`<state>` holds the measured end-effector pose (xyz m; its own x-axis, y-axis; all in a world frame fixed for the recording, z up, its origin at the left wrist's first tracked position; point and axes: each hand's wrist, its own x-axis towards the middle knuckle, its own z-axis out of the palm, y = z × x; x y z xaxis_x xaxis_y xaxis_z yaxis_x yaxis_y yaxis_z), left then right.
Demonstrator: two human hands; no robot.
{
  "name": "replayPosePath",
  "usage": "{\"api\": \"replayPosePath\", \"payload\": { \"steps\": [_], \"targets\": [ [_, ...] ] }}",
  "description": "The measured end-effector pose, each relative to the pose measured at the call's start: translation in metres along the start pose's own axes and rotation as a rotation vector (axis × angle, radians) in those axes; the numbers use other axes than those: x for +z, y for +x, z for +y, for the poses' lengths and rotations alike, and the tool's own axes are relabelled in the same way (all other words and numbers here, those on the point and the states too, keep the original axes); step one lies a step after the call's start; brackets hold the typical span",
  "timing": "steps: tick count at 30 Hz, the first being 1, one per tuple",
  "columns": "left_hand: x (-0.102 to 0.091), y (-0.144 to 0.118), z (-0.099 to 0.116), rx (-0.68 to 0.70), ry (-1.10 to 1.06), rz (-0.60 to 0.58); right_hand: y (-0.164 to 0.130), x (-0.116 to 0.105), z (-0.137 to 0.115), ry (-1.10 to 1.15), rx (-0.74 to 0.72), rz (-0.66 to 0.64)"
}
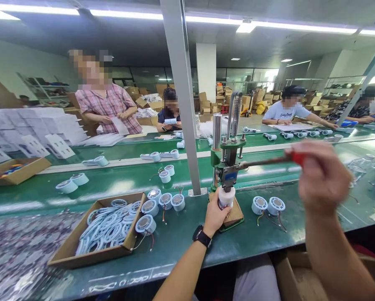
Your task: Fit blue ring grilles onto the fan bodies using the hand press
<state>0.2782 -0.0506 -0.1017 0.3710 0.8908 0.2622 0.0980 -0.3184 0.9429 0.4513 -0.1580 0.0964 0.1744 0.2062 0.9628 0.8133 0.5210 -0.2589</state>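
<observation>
A hand-operated lever press (229,167) stands in front of me on the green bench. My left hand (217,215), with a dark watch on its wrist, curls its fingers round a small round part (225,204) on the press base. A white cylindrical block (227,194) sits under the ram and over the part, most of which is hidden by block and fingers. Slightly blurred, my right hand (323,177) grips the red-ended lever (265,161) out to the right. Light-blue round fan housings with wires lie beside the press, including one at the right (276,205) and one at the left (146,224).
A cardboard box (124,250) full of light-blue rings stands left, beside blurred stacked parts (24,251). Behind the press run a grey post (182,96) and a green conveyor (118,177) carrying handheld fans (151,156). Several co-workers (107,106) are across it.
</observation>
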Motion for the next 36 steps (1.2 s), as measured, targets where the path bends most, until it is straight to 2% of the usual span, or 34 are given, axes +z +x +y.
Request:
{"api": "replayPosePath", "payload": {
  "steps": [2, 3, 4, 5, 7, 9, 11, 13, 15, 16, 17, 19, 21, 23, 26, 28, 32, 34, 36],
  "targets": [
    [0.002, -0.003, 0.004, 0.023, 0.019, -0.006, 0.069, 0.027, 0.017, 0.107, 0.003, -0.159],
    [0.002, -0.005, 0.006, 0.036, 0.032, -0.009, 0.088, 0.039, 0.023, 0.149, 0.027, -0.233],
    [0.002, -0.008, 0.008, 0.051, 0.05, -0.011, 0.094, 0.05, 0.027, 0.182, 0.046, -0.273],
    [0.0, -0.011, 0.01, 0.068, 0.072, -0.01, 0.086, 0.058, 0.029, 0.208, 0.066, -0.27],
    [-0.012, -0.012, 0.012, 0.104, 0.135, 0.017, 0.036, 0.068, 0.028, 0.224, 0.104, -0.146],
    [-0.037, 0.001, 0.014, 0.126, 0.23, 0.087, -0.042, 0.073, 0.025, 0.148, 0.144, 0.068],
    [-0.076, 0.032, 0.019, 0.112, 0.353, 0.176, -0.119, 0.079, 0.026, 0.138, 0.193, 0.033],
    [-0.121, 0.077, 0.024, 0.049, 0.493, 0.237, -0.175, 0.089, 0.03, 0.06, 0.335, -0.155],
    [-0.163, 0.124, 0.026, -0.043, 0.63, 0.229, -0.204, 0.101, 0.034, 0.005, 0.502, -0.323],
    [-0.178, 0.144, 0.025, -0.091, 0.695, 0.211, -0.211, 0.107, 0.035, -0.015, 0.557, -0.355],
    [-0.189, 0.161, 0.022, -0.14, 0.757, 0.189, -0.214, 0.112, 0.036, -0.03, 0.575, -0.346],
    [-0.199, 0.183, 0.012, -0.222, 0.868, 0.134, -0.213, 0.116, 0.037, -0.1, 0.518, -0.27],
    [-0.196, 0.191, 0.0, -0.276, 0.958, 0.073, -0.211, 0.11, 0.038, -0.219, 0.417, -0.208],
    [-0.19, 0.191, -0.011, -0.307, 1.029, 0.016, -0.213, 0.09, 0.04, -0.356, 0.331, -0.221],
    [-0.184, 0.19, -0.02, -0.322, 1.114, -0.041, -0.219, 0.046, 0.051, -0.542, 0.149, -0.365],
    [-0.185, 0.191, -0.018, -0.303, 1.162, -0.064, -0.223, 0.017, 0.061, -0.624, 0.006, -0.487],
    [-0.191, 0.183, 0.004, -0.206, 1.222, -0.058, -0.222, -0.018, 0.09, -0.724, -0.122, -0.634],
    [-0.195, 0.165, 0.022, -0.144, 1.232, -0.033, -0.215, -0.028, 0.109, -0.757, -0.149, -0.666],
    [-0.199, 0.131, 0.041, -0.081, 1.233, -0.03, -0.208, -0.038, 0.131, -0.763, -0.177, -0.672]
  ]
}}
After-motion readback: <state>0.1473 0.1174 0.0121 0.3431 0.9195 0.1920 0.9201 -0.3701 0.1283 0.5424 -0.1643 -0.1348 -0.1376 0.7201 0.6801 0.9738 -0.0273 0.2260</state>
